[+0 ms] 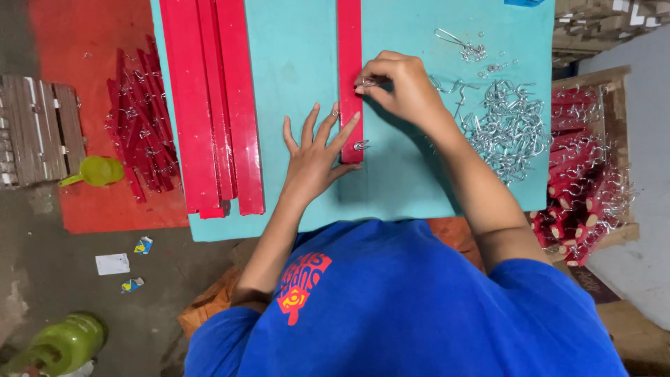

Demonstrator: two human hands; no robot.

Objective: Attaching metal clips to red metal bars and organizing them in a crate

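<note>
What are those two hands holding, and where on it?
The right hand pinches a small metal hook by its end, at the red strip. The left hand holds nothing; its fingers press flat on the strip's lower end.

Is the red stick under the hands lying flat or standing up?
Lying flat. The red strip rests lengthwise on the turquoise board, with the left hand pressing it down.

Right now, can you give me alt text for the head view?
A person's right hand pinches a small metal hook against a red strip on a turquoise board, while the left hand presses the strip flat. Loose metal hooks lie to the right.
</note>
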